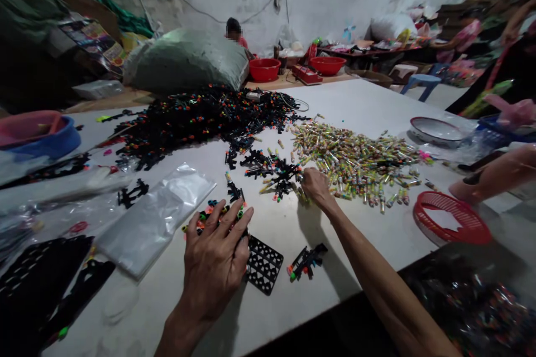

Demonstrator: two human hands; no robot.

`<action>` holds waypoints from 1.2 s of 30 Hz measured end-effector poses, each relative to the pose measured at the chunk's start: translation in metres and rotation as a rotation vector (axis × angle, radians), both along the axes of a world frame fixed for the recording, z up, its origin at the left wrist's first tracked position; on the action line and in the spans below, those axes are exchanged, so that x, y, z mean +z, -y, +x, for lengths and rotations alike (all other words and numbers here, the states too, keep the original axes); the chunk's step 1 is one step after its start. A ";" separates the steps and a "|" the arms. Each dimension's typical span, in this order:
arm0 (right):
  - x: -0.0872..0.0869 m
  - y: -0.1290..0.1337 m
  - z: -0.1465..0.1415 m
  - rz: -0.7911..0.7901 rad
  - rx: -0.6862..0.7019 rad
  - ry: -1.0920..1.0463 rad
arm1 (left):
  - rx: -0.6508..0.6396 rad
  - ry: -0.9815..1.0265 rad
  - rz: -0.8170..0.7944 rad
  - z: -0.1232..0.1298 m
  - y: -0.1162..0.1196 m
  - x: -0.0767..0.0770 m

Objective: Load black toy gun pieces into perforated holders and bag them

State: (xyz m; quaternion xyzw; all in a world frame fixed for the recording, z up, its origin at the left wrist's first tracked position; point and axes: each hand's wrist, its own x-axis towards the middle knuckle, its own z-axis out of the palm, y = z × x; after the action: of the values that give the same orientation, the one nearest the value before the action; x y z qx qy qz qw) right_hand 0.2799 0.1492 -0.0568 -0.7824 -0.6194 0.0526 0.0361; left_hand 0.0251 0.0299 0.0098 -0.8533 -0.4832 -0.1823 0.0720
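My left hand [218,251] lies with fingers spread over a black perforated tray [265,265]. Small pieces in orange, green and yellow show around its fingertips, partly covered by them. Further forward, my right hand [316,185] is closed at the edge of a small cluster of black toy guns [282,175]; its fingertips are hidden, so what they pinch does not show. Just right of that hand spreads a heap of small yellow-green tubes [355,162]. One black toy gun [307,261] with coloured tips lies on its own right of the tray.
A large pile of black toy guns [188,120] covers the table's far left. Clear plastic bags [157,217] lie left of my left hand. A red basket [450,217] and a white basin [435,129] stand right. Beyond a bulging sack [188,58], another person sits.
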 end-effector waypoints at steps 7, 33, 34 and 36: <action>-0.011 0.045 0.039 0.236 -0.274 0.117 | 0.002 0.010 0.006 0.002 -0.001 0.000; -0.044 0.119 -0.090 -0.208 0.118 -1.363 | 0.031 0.070 -0.093 0.004 0.001 0.005; -0.047 0.127 -0.093 -0.219 0.108 -1.391 | 0.034 0.075 -0.102 0.004 0.001 0.005; -0.052 0.143 -0.099 -0.221 0.096 -1.437 | 0.041 0.076 -0.116 0.004 0.001 0.004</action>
State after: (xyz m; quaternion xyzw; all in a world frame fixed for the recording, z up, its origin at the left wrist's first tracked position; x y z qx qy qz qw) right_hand 0.1811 0.0064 -0.1088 -0.5258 -0.4676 0.6171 0.3523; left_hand 0.0291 0.0292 0.0139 -0.8384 -0.5128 -0.1846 0.0080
